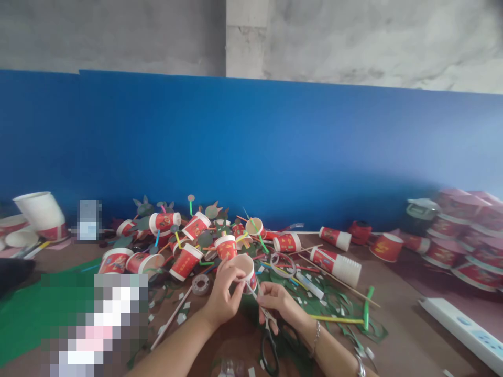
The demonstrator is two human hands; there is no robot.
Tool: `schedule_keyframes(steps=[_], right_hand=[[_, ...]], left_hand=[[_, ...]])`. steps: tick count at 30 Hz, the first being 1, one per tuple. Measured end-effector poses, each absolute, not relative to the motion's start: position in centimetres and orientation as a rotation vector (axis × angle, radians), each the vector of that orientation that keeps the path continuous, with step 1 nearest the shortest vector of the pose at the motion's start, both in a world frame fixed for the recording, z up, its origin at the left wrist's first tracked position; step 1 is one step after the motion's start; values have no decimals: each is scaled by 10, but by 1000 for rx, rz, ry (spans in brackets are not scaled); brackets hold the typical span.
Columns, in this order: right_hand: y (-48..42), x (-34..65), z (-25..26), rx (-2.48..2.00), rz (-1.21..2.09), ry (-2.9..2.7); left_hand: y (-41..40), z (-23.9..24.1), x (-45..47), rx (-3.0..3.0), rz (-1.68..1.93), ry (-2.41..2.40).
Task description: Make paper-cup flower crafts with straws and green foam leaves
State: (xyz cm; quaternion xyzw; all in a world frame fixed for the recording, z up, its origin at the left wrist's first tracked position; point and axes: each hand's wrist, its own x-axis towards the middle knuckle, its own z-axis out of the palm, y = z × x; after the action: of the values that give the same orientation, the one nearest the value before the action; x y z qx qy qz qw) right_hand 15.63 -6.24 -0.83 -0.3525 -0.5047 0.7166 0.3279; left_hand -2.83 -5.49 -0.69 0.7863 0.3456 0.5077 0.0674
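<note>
In the head view my left hand is closed on the rim of a red-and-white paper cup, whose open mouth tilts toward me. Black-handled scissors are gripped in my right hand near the pivot. Their handles hang below my fingers, and the blades point up at the side of the cup. Whether the blades touch the cup wall is hard to make out. Just behind stands another red cup. A roll of clear tape lies to the left of my left hand.
Red cups with coloured straws and paper shapes pile up behind my hands. Green paper scraps, a stick and a nested cup stack lie rightward. A white power strip sits at the right edge, below stacked cups.
</note>
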Motion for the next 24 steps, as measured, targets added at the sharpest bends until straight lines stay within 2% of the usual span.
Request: schedule_keyframes(steps=[20,24], right_hand=[[-65,157,2,-962,1877,-1294],[-72,152,13,-1051,1777,-1340]], left_hand=[[-55,-4,-29,2414,1542,995],[-54,-5,-29,2472,1536,999]])
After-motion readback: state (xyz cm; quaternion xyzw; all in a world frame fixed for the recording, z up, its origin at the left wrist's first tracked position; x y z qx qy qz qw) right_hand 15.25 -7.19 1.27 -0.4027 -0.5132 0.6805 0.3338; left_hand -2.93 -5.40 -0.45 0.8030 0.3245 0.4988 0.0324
